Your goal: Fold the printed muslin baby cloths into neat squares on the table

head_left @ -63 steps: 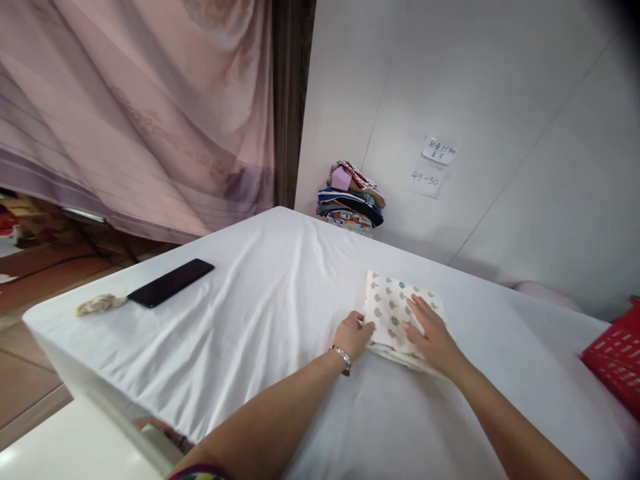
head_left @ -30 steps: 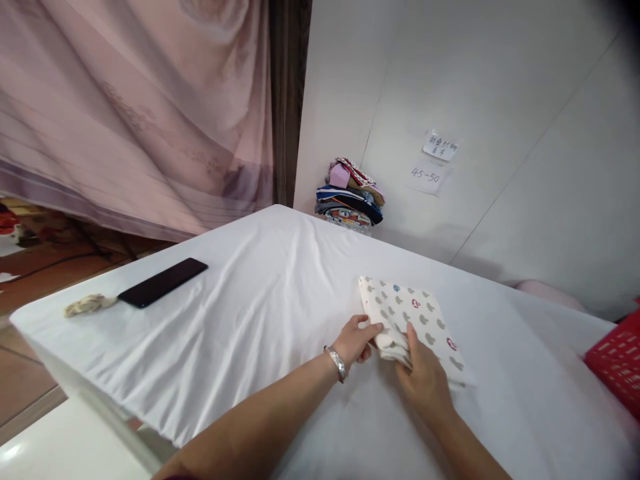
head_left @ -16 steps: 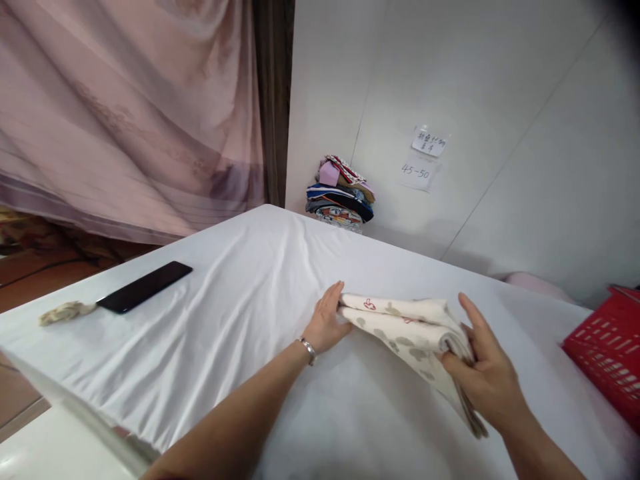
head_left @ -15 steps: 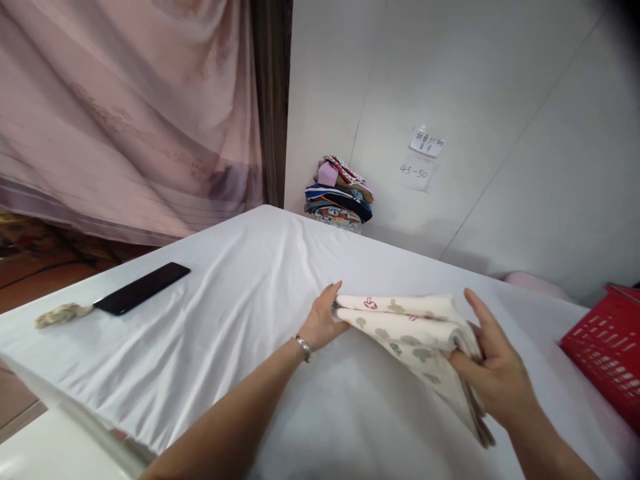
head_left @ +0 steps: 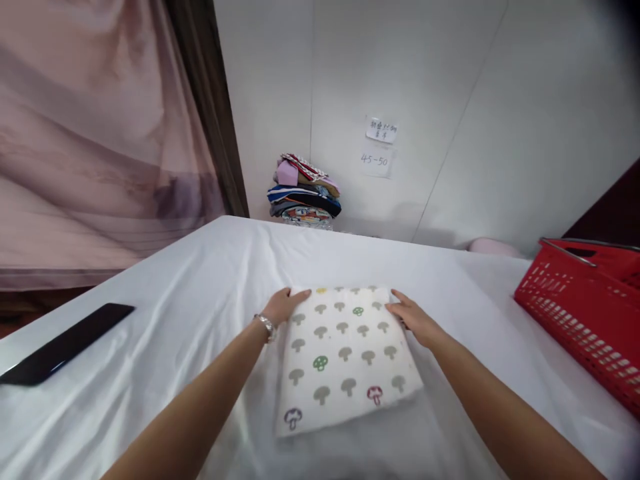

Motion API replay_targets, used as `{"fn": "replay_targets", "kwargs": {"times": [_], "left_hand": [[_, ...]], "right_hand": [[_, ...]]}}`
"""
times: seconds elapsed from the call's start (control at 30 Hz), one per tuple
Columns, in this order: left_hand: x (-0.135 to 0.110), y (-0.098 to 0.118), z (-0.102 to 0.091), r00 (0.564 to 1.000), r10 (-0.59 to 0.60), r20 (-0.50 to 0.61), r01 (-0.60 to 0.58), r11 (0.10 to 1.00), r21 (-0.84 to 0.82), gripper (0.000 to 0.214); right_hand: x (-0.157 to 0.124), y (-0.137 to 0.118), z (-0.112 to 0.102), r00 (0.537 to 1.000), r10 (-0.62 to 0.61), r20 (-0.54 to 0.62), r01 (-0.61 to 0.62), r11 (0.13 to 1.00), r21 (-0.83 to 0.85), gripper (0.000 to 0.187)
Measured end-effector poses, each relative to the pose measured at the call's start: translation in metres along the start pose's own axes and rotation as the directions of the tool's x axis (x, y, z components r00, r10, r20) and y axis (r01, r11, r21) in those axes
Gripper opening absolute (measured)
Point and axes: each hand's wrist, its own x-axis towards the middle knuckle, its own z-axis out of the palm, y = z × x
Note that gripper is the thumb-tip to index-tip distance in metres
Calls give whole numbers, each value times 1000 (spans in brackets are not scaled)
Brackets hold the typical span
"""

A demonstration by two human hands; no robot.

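Note:
A folded white cloth (head_left: 345,353) printed with grey, green, red and purple mushrooms is spread between my hands, its broad face toward me. My left hand (head_left: 285,307) grips its far left corner, thumb on top and the other fingers out of sight beneath. At the far right corner my right hand (head_left: 411,316) pinches the edge between thumb and fingers. The cloth's near edge hangs at or just above the white sheet (head_left: 200,320); I cannot tell whether it touches. A silver bracelet (head_left: 267,327) circles my left wrist.
A red plastic basket (head_left: 585,307) with a metal handle stands at the right. A black flat slab, perhaps a phone (head_left: 65,343), lies at the left. Folded fabrics (head_left: 305,190) are stacked against the back wall, near paper signs (head_left: 377,160). A pink curtain (head_left: 90,133) hangs left.
The cloth, bunched and held edge-on before, now lies out flat as a rectangle. My right hand has moved from its near right end to the far right corner. The view has swung right.

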Motion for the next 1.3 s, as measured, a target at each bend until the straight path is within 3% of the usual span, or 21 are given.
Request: {"fn": "replay_targets", "kwargs": {"times": [0.1,0.23,0.37,0.53,0.67,0.77,0.9,1.03,1.2,1.3], "left_hand": [[18,-29,13,998,-12,-69,32,953,301,55],[23,-35,14,976,208,-70,-158,885,438,61],[23,-27,10,954,293,71,-296,864,408,50],[28,-24,10,969,237,69,-246,899,362,45],[35,-29,14,983,168,67,-178,964,195,40],[38,-30,21,994,107,-6,-106,989,101,39],[36,-26,28,988,108,-108,-81,969,235,35],[35,-27,31,984,141,-107,-102,946,308,34],[37,-33,28,964,248,-93,-199,910,364,34],[27,-28,25,921,382,-74,-306,829,468,37]], "right_hand": [[22,28,5,999,-40,-16,35,967,-251,70],[39,31,1,988,-145,-59,115,927,-357,67],[57,23,-1,981,-191,-32,170,927,-335,67],[69,18,8,988,-148,-40,127,937,-327,71],[68,16,15,956,-267,-121,203,901,-383,59],[71,15,16,934,-318,-159,251,906,-340,56],[81,18,17,963,-227,-143,160,915,-369,52],[86,25,18,958,-250,-137,173,892,-417,51],[76,28,15,972,-196,-128,120,888,-444,60],[54,22,18,958,-268,-97,171,814,-555,65]]}}
